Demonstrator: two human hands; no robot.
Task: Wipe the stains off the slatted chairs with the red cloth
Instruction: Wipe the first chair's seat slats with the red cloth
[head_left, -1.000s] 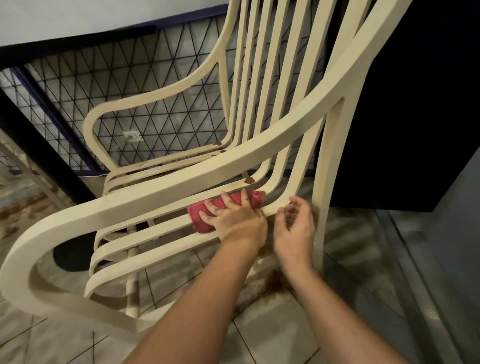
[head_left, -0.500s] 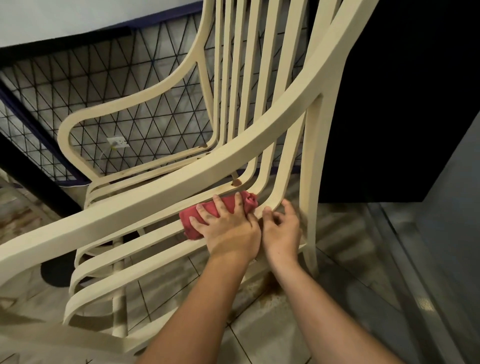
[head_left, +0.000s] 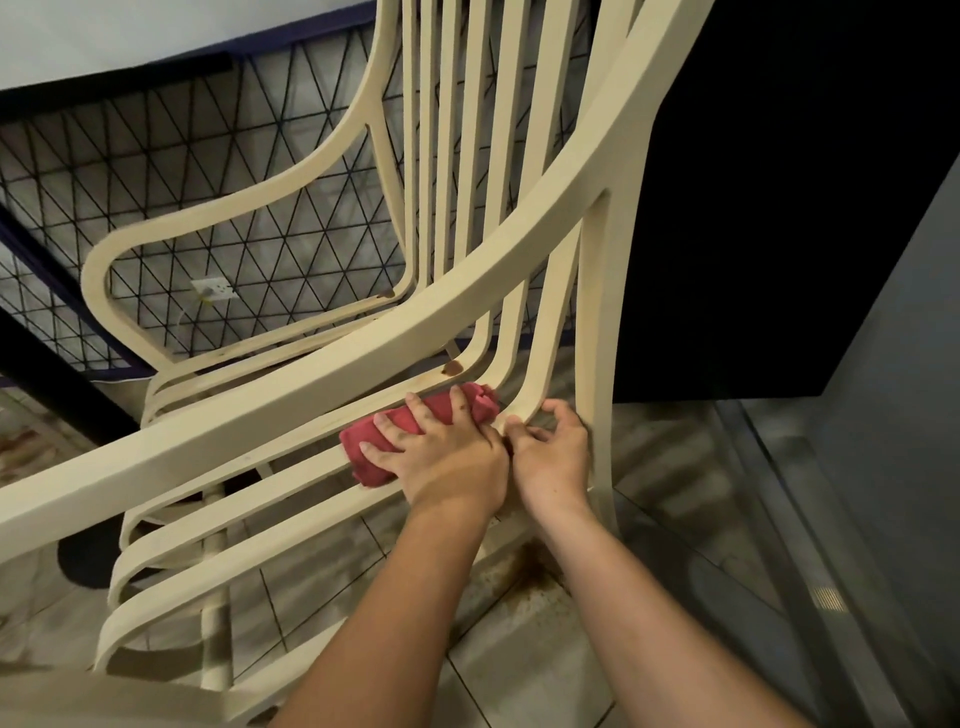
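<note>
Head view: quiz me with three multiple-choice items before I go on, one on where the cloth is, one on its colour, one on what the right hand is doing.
1. Where is the cloth?
A. on the floor
B. on the seat of the chair, under the left hand
C. draped over the armrest

2. What colour is the cloth?
A. blue
B. white
C. red

3. What is the right hand doing?
A. gripping a slat beside the cloth
B. holding the cloth
C. hanging clear of the chair

Answers:
1 B, the left hand's fingers lie across it on the seat.
2 C, it shows red against the cream chair.
3 A, its fingers curl round the slat's bend.
</note>
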